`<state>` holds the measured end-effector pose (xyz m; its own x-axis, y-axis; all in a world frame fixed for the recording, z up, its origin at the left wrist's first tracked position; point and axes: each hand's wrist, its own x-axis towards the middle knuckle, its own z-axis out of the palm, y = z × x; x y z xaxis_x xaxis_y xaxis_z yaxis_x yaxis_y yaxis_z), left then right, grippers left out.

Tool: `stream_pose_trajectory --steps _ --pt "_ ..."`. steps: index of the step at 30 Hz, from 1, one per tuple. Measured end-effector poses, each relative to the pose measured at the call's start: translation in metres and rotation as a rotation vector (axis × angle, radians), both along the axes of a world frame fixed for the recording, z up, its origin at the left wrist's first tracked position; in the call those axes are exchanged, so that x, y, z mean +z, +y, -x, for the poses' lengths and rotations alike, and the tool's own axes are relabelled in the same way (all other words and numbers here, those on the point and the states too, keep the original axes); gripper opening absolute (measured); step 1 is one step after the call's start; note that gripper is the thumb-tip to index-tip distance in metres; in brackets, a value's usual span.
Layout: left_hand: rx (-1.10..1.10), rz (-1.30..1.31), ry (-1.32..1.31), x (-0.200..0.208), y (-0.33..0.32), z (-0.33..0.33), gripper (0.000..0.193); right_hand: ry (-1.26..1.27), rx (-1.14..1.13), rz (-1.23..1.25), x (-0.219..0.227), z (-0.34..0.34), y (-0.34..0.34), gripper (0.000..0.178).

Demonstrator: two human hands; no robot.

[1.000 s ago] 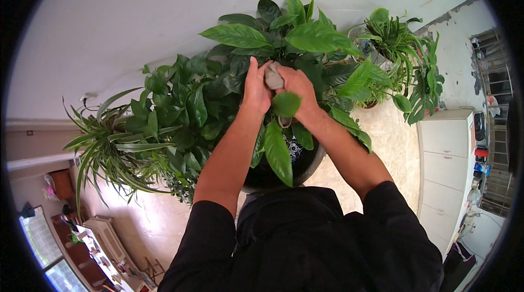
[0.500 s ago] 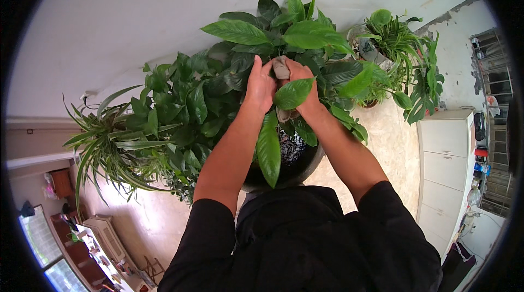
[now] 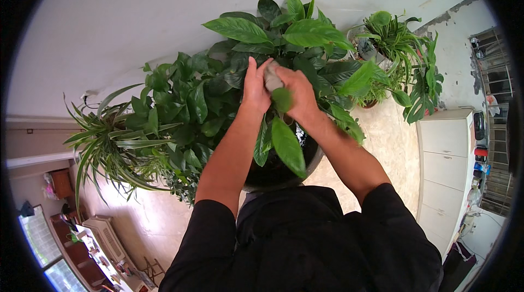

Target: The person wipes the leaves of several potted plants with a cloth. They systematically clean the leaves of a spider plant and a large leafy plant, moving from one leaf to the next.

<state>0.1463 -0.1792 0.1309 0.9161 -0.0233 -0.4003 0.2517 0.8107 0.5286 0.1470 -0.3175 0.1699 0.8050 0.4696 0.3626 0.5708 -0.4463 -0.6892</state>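
My right hand [image 3: 297, 91] is closed around a grey-beige cloth [image 3: 272, 78] among the leaves of a broad-leaved potted plant [image 3: 305, 34]. Close against the cloth, my left hand [image 3: 257, 87] is upright with its thumb and the visible fingers stretched apart; part of it is hidden. A small leaf [image 3: 281, 99], blurred, lies in front of my right hand. Below my hands a large glossy leaf [image 3: 288, 147] hangs over a dark round pot [image 3: 312, 166].
Dense green foliage [image 3: 188, 92] and a striped spider plant [image 3: 103, 133] stand to the left. More potted plants [image 3: 398, 43] are at the right. A white wall [image 3: 142, 19] rises behind; a white cabinet [image 3: 445, 161] stands far right.
My right hand and the cloth have moved slightly left and down, closer to my left hand. The large hanging leaf has swung right, and the leaf before my right hand has turned.
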Motion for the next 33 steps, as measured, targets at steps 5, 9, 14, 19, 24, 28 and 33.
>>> stream_pose_trajectory --steps 5,9,14,19,24,28,33 --pt "-0.029 0.016 0.001 -0.003 0.009 0.009 0.088 0.028 0.103 0.069 0.01 0.015 -0.008 0.049" --pt "-0.032 0.021 -0.051 -0.002 0.008 0.012 0.093 0.131 0.023 0.116 0.007 0.009 -0.01 0.044" --pt "-0.092 -0.002 0.021 0.006 0.011 0.015 0.094 -0.119 0.136 0.048 -0.003 0.021 -0.021 0.044" --pt "-0.123 0.037 -0.117 -0.004 0.012 0.01 0.094 0.015 -0.067 -0.025 0.005 0.014 -0.021 0.043" --pt "-0.145 0.068 -0.157 0.002 0.005 0.012 0.094 0.102 -0.322 0.068 -0.016 -0.018 -0.021 0.036" --pt "-0.137 0.06 -0.226 0.0 -0.001 0.009 0.089 -0.003 -0.162 0.031 -0.015 -0.027 -0.014 0.046" --pt "-0.126 -0.17 -0.177 0.006 0.018 0.022 0.075 0.298 -0.13 0.062 0.01 0.001 -0.025 0.039"
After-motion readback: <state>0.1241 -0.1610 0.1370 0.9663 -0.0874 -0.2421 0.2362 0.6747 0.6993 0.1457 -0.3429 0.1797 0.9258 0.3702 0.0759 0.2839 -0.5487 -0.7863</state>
